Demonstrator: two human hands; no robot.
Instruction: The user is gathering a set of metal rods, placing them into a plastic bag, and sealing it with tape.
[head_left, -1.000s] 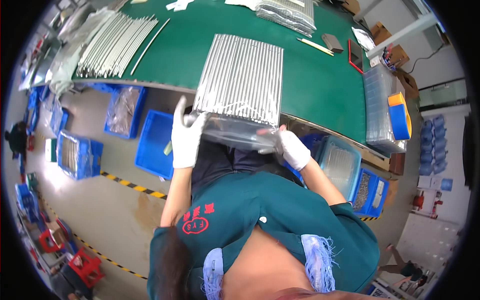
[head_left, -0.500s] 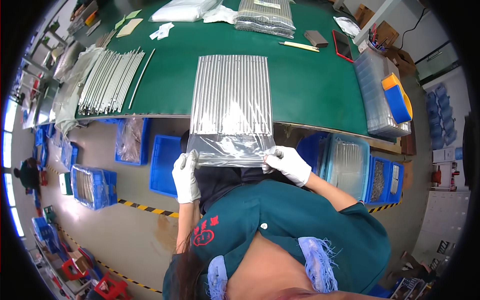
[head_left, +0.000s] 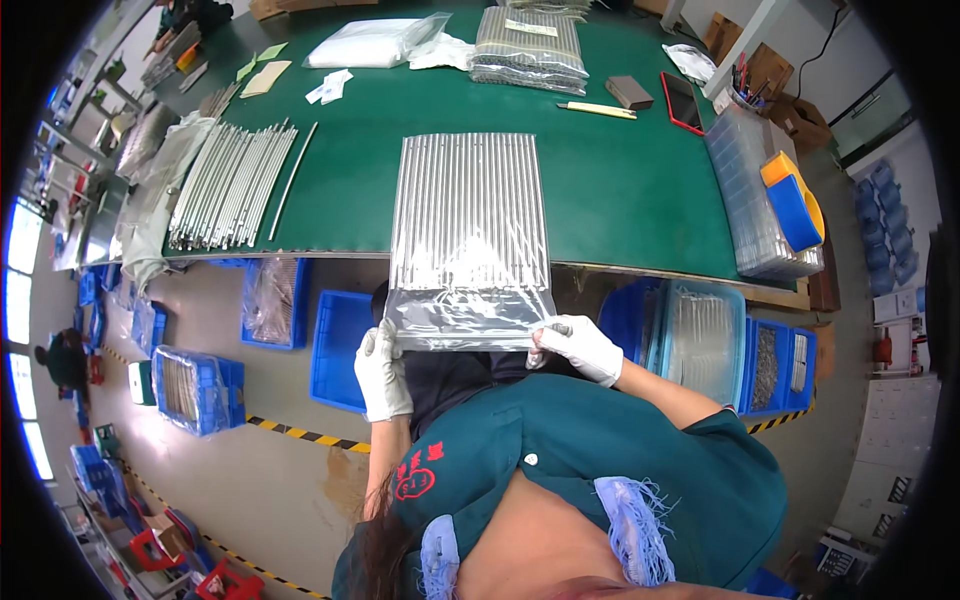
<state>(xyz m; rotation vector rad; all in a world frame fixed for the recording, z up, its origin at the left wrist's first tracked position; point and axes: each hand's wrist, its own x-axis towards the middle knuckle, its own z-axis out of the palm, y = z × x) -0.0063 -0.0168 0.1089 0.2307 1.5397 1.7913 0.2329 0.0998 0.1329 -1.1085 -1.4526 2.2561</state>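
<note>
A clear plastic bag [head_left: 465, 322] holds a flat row of slim silvery metal tubes [head_left: 470, 205] side by side. Its filled part lies on the green table and reaches out over the front edge, with the unfilled mouth end toward me. My left hand [head_left: 382, 375], in a white glove, pinches the left corner of that end. Also gloved, my right hand [head_left: 582, 347] grips the opposite corner between thumb and fingers. The plastic between both hands is stretched fairly flat and shines with reflections.
Loose metal tubes [head_left: 232, 185] lie at left on the green table [head_left: 340, 210]. Bagged tubes [head_left: 530, 50], a cutter knife [head_left: 597, 109] and a phone [head_left: 682, 103] sit farther back. Tape rolls [head_left: 793, 205] rest against clear trays at right. Blue bins [head_left: 338, 350] stand below.
The whole view has shifted a little, so everything sits lower in the picture. Both hands keep their hold on the bag's corners.
</note>
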